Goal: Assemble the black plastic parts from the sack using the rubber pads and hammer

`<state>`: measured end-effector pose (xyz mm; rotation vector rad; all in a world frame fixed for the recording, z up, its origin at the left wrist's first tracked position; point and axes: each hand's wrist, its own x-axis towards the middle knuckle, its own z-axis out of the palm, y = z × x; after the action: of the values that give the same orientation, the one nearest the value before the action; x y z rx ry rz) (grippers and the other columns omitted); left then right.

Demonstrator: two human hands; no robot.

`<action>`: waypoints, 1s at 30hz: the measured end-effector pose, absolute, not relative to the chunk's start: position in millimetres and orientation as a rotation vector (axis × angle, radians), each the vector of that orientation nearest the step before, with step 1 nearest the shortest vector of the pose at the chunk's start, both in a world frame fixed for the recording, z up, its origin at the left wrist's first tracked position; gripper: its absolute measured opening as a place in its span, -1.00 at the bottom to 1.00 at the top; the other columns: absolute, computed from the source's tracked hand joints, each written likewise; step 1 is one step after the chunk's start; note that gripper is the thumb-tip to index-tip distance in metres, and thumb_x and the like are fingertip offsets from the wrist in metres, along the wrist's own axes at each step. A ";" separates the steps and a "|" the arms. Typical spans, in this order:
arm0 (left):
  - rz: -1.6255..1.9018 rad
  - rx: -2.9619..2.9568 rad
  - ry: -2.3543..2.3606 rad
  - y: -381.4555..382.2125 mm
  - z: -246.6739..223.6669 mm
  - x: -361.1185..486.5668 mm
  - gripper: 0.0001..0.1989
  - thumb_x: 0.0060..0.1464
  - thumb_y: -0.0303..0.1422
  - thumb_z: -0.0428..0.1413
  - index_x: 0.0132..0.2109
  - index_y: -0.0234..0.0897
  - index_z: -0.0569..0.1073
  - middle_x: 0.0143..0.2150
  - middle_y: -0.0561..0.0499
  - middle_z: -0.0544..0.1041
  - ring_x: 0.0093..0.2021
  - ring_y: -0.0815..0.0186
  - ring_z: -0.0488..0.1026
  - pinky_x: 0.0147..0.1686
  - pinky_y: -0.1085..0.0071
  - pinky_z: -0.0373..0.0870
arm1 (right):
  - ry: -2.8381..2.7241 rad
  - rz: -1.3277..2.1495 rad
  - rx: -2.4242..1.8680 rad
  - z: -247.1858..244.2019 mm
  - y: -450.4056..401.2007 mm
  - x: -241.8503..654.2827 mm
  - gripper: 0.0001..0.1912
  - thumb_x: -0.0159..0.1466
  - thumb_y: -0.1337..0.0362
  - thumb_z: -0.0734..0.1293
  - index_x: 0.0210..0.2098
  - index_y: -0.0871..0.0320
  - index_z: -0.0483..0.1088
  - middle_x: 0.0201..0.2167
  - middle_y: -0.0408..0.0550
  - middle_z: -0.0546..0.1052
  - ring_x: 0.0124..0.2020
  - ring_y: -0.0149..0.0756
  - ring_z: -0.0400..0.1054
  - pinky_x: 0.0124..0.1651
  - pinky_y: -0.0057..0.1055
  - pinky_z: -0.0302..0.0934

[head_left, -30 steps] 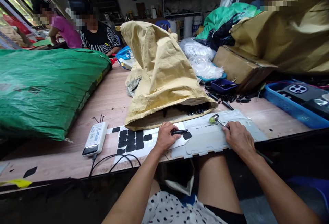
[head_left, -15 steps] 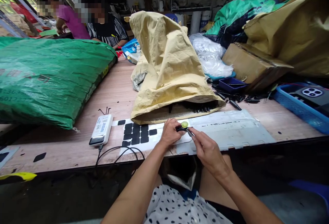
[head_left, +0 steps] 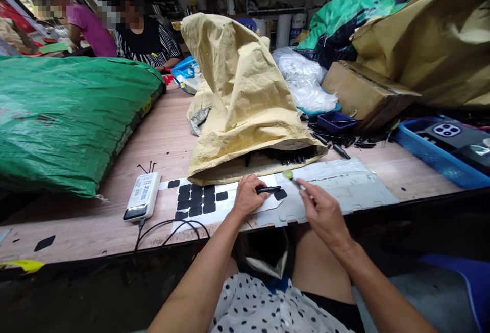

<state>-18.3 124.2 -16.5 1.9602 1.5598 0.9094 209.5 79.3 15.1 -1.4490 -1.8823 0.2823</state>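
Observation:
My left hand (head_left: 247,198) is closed on a black pen-like piece (head_left: 271,189), which points right just above the sheet. In my right hand (head_left: 323,215) is a slim metal-handled tool with a round yellow-green head (head_left: 288,174), held up and apart from the black piece. A lone black rounded square (head_left: 280,195) lies between the two hands on a white sheet. More such black squares (head_left: 196,202) are laid out in a block left of my left hand. Behind my hands, the open mouth of a tan sack (head_left: 245,93) shows several black pieces inside.
A pale grey board (head_left: 344,185) lies under and beside my right hand. To the left are a white device (head_left: 143,195) with a black cable and a large green sack (head_left: 69,124). Loose black pieces, a blue basket (head_left: 429,154) and a cardboard box (head_left: 363,93) stand right. Two people sit opposite.
My right hand has drawn the tool away to the right, off the black piece. The black piece now shows level in my left hand, and a black square on the sheet is uncovered.

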 end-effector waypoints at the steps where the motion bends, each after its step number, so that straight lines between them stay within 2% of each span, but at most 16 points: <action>1: 0.900 1.963 1.564 124.1 -15.7 -18.1 -0.85 -0.10 -0.47 0.34 -0.31 -0.20 0.59 -0.30 0.04 0.52 -0.18 0.22 0.39 -0.10 0.28 0.28 | -1.845 0.187 -1.517 17.9 84.9 223.2 -0.62 0.44 0.21 0.19 0.16 0.10 0.44 0.01 0.03 0.57 -0.02 -0.19 0.47 0.04 -0.30 0.33; 5: 0.891 1.970 1.561 124.5 -15.0 -18.1 -0.84 -0.10 -0.46 0.34 -0.30 -0.20 0.59 -0.30 0.05 0.52 -0.17 0.21 0.38 -0.11 0.29 0.27 | -1.838 -0.205 -1.954 15.9 113.7 288.1 -0.65 0.39 0.20 0.24 0.08 0.07 0.51 -0.15 0.03 0.58 -0.17 -0.12 0.42 -0.19 -0.28 0.22; 8: 0.891 1.983 1.550 125.5 -16.3 -19.0 -0.83 -0.10 -0.46 0.35 -0.29 -0.20 0.60 -0.30 0.06 0.52 -0.18 0.22 0.38 -0.12 0.29 0.25 | -1.901 -0.332 -2.092 -1.0 132.3 323.4 -0.68 0.37 0.21 0.25 0.03 0.07 0.55 -0.21 0.04 0.56 -0.21 -0.13 0.35 -0.23 -0.28 0.13; 12: 0.884 1.972 1.553 126.1 -16.6 -19.9 -0.83 -0.09 -0.45 0.36 -0.28 -0.19 0.60 -0.29 0.06 0.53 -0.17 0.22 0.38 -0.10 0.29 0.25 | -1.887 -0.371 -2.067 -20.2 142.2 335.2 -0.68 0.37 0.23 0.25 0.04 0.06 0.54 -0.26 0.03 0.52 -0.22 -0.14 0.28 -0.23 -0.28 0.08; 17: 0.868 1.973 1.559 125.3 -14.9 -19.0 -0.82 -0.09 -0.45 0.36 -0.27 -0.19 0.60 -0.29 0.05 0.53 -0.17 0.21 0.38 -0.11 0.29 0.24 | -1.766 -0.427 -1.997 -8.6 135.2 304.9 -0.65 0.32 0.21 0.28 0.05 0.08 0.53 -0.09 0.13 0.46 -0.11 -0.01 0.29 -0.18 -0.18 0.15; 19: 0.862 1.979 1.561 124.8 -14.1 -18.5 -0.82 -0.08 -0.45 0.35 -0.26 -0.20 0.59 -0.28 0.05 0.52 -0.17 0.21 0.38 -0.12 0.30 0.24 | -1.814 -0.327 -1.816 2.4 128.5 280.8 -0.58 0.32 0.22 0.27 0.14 0.12 0.46 -0.05 0.16 0.44 -0.06 0.01 0.31 -0.10 -0.13 0.22; 22: 0.848 2.002 1.562 124.1 -12.8 -18.4 -0.84 -0.05 -0.44 0.32 -0.26 -0.19 0.58 -0.29 0.05 0.52 -0.18 0.21 0.38 -0.13 0.29 0.23 | -1.962 0.067 -1.461 15.6 119.0 241.5 -0.52 0.35 0.24 0.23 0.25 0.12 0.34 -0.06 0.12 0.45 -0.03 -0.07 0.36 -0.01 -0.17 0.29; 26: 0.840 2.020 1.550 124.3 -10.4 -19.7 -0.88 -0.01 -0.40 0.31 -0.27 -0.20 0.57 -0.29 0.04 0.52 -0.18 0.20 0.38 -0.13 0.29 0.23 | -1.950 0.650 -1.380 25.3 125.6 212.8 -0.47 0.34 0.16 0.27 0.29 0.05 0.28 -0.18 -0.02 0.52 -0.19 -0.21 0.40 -0.15 -0.29 0.33; 30: 0.834 2.027 1.539 124.8 -8.0 -21.2 -0.90 0.04 -0.34 0.28 -0.26 -0.21 0.56 -0.28 0.02 0.53 -0.17 0.18 0.39 -0.14 0.28 0.23 | -1.429 1.119 -1.494 41.0 153.5 215.3 -0.30 0.35 -0.06 0.23 0.35 0.18 0.13 -0.41 -0.11 0.51 -0.46 -0.32 0.36 -0.38 -0.39 0.27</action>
<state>-21.2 124.8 -8.0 2.0270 1.5387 0.8340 215.3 153.5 41.0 -1.4943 -1.4292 1.1187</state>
